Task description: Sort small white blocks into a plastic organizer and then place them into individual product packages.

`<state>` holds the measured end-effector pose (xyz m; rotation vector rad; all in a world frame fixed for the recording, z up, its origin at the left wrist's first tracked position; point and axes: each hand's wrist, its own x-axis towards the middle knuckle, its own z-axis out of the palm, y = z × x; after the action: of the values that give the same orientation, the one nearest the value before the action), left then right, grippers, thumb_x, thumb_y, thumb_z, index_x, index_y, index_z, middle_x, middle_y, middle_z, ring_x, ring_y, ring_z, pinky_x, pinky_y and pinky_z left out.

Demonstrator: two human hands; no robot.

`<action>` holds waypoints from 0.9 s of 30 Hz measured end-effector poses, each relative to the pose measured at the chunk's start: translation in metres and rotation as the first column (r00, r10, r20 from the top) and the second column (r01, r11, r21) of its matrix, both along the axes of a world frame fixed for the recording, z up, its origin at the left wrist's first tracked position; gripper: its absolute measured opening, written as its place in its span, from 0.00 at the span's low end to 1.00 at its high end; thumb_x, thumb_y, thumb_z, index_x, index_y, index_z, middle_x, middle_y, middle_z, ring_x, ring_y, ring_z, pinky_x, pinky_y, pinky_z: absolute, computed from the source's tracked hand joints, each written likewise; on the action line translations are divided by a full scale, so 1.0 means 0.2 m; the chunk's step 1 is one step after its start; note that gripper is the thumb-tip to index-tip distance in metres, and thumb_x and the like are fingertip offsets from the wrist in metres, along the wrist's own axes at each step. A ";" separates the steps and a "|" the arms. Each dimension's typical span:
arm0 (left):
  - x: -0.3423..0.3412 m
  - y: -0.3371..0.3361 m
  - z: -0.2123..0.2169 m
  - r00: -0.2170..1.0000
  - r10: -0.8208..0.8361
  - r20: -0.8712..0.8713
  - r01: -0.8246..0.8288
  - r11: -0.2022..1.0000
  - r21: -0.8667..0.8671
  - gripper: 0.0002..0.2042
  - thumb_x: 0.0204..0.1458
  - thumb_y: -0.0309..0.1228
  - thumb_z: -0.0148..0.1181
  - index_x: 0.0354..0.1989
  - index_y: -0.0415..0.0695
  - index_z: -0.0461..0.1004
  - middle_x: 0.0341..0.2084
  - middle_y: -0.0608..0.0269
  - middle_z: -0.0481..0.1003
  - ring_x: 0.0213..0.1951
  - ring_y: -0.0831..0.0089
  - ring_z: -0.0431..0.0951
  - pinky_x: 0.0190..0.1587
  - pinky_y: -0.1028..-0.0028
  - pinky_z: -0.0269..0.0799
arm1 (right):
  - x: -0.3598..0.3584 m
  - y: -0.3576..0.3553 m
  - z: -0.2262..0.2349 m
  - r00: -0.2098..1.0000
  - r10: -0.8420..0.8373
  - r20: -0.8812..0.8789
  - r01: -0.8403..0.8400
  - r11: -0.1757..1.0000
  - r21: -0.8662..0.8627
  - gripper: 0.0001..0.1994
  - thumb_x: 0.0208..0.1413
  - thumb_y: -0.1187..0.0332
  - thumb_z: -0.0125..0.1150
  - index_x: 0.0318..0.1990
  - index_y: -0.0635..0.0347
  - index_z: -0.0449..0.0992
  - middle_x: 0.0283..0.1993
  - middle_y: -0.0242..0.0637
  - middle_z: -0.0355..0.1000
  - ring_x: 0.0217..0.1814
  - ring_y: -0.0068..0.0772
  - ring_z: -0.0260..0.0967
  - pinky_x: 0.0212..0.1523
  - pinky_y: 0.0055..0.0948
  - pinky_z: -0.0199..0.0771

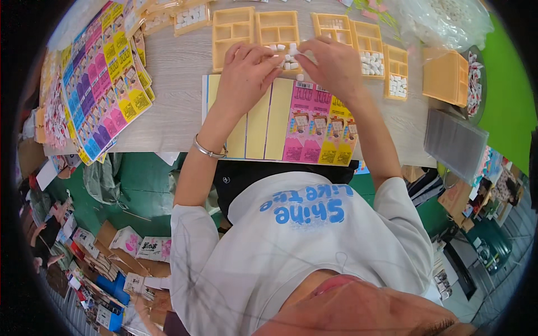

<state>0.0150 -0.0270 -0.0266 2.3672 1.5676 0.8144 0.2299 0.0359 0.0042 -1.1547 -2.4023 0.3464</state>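
Note:
Both my hands meet over a pale yellow divided tray (277, 20) with small white blocks (288, 65) in its near compartments. My left hand (246, 71) is closed, fingers curled over the tray's left side; whatever lies between its fingertips is too small to tell. Coming in from the right, my right hand (335, 63) pinches a small white block (293, 48) between thumb and forefinger. One loose white block (300, 77) rests by the tray's near edge. Below my hands lies a printed card sheet (258, 126) with yellow, pink and coloured panels.
Another divided tray (224, 22) stands at the left; more trays (397, 56) with white blocks stand at the right. A stack of printed sheets (106, 78) covers the table's left. Far right are a clear bag of white pieces (443, 25), stacked trays (444, 78) and a clear plastic box (455, 137).

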 end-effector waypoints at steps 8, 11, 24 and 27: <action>0.00 -0.01 0.00 0.994 0.036 0.105 -0.039 0.999 0.029 0.12 0.52 0.34 0.66 0.45 0.52 0.81 0.42 0.71 0.77 0.50 0.69 0.73 0.64 0.59 0.60 | 0.00 0.05 0.01 0.977 -0.163 0.137 0.171 0.984 -0.053 0.10 0.55 0.57 0.68 0.41 0.48 0.83 0.32 0.32 0.78 0.33 0.41 0.78 0.34 0.39 0.76; 0.04 0.00 0.03 0.999 0.051 0.010 -0.052 0.994 0.095 0.13 0.52 0.32 0.66 0.47 0.52 0.80 0.42 0.71 0.76 0.50 0.69 0.73 0.64 0.58 0.60 | 0.01 0.08 -0.04 0.967 -0.145 0.211 0.152 0.988 -0.018 0.10 0.55 0.58 0.68 0.42 0.47 0.83 0.31 0.32 0.77 0.33 0.40 0.77 0.34 0.38 0.76; 0.03 -0.01 -0.04 0.999 0.017 0.046 -0.023 0.990 0.140 0.10 0.51 0.29 0.65 0.42 0.48 0.81 0.41 0.67 0.76 0.50 0.65 0.74 0.59 0.62 0.67 | -0.07 0.01 -0.06 0.997 -0.005 -0.081 0.000 0.998 -0.060 0.08 0.54 0.60 0.70 0.40 0.48 0.84 0.28 0.32 0.75 0.27 0.37 0.74 0.30 0.36 0.74; 0.03 0.00 -0.03 0.996 0.017 0.083 -0.024 0.996 0.082 0.12 0.50 0.28 0.65 0.44 0.48 0.81 0.45 0.67 0.76 0.52 0.65 0.73 0.61 0.61 0.66 | -0.05 0.03 -0.05 0.999 0.029 0.024 -0.028 0.999 -0.039 0.09 0.54 0.61 0.70 0.40 0.50 0.84 0.27 0.33 0.74 0.26 0.37 0.73 0.30 0.36 0.75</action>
<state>0.0205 -0.0276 -0.0318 2.3446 1.5570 0.9861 0.2193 0.0416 -0.0058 -1.1484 -2.4454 0.3919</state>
